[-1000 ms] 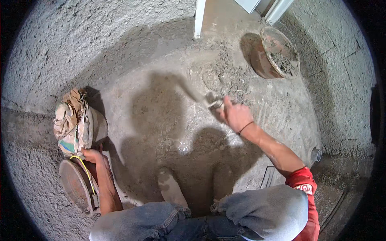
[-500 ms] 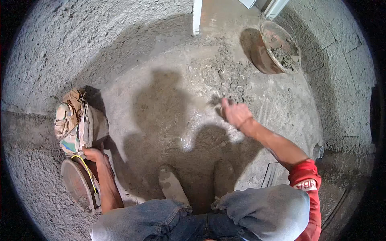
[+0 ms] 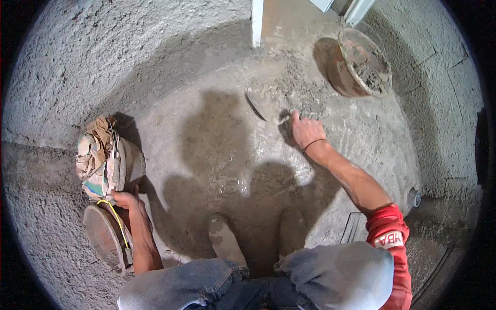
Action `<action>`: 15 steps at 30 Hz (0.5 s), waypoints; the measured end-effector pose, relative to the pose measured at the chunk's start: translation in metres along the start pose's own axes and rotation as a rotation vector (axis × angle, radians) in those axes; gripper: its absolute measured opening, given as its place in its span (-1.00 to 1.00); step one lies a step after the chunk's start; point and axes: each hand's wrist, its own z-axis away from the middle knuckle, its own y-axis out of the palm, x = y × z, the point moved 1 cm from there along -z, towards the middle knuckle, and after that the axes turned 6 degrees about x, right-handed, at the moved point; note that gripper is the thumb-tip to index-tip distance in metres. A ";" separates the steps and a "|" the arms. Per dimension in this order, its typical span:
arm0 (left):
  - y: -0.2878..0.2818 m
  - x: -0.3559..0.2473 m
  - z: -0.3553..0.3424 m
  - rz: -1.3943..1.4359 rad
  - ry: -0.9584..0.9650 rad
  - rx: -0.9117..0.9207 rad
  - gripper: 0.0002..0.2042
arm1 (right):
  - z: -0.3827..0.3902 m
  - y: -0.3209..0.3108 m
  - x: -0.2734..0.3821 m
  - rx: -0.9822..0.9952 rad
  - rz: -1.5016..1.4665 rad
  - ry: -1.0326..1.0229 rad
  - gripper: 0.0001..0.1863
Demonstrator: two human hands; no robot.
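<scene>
My right hand is closed round the handle of a trowel, whose blade lies low over the wet floor and points to the far left. Past it spreads a patch of loose grey mortar. At the left, my left hand grips the near rim of a bucket stuffed with crumpled paper sacking. Its thumb shows; the other fingers are partly hidden. Close below that hand, a second bucket lies tilted, with a yellow cord across its edge.
A reddish bucket with mortar inside stands tilted at the far right by the rough wall. A grey pipe end sticks up at the right, near a floor grate. A white door frame stands at the back.
My right hand has moved slightly away from me, and the trowel blade, blurred before, now shows clearly on its left. My left hand keeps its hold on the bucket.
</scene>
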 end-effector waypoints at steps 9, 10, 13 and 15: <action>0.004 -0.011 0.018 0.052 -0.074 0.039 -0.28 | -0.008 0.033 -0.010 -0.156 0.071 0.043 -0.70; 0.004 -0.009 0.016 0.056 -0.077 0.059 -0.28 | -0.009 0.016 -0.003 -0.164 0.067 0.035 -0.70; -0.005 -0.006 -0.005 -0.064 -0.014 -0.071 -0.28 | 0.015 -0.027 0.041 0.041 -0.206 -0.145 -0.70; -0.002 -0.010 0.008 0.041 -0.015 0.029 -0.28 | 0.009 -0.014 0.048 0.023 -0.136 -0.202 -0.69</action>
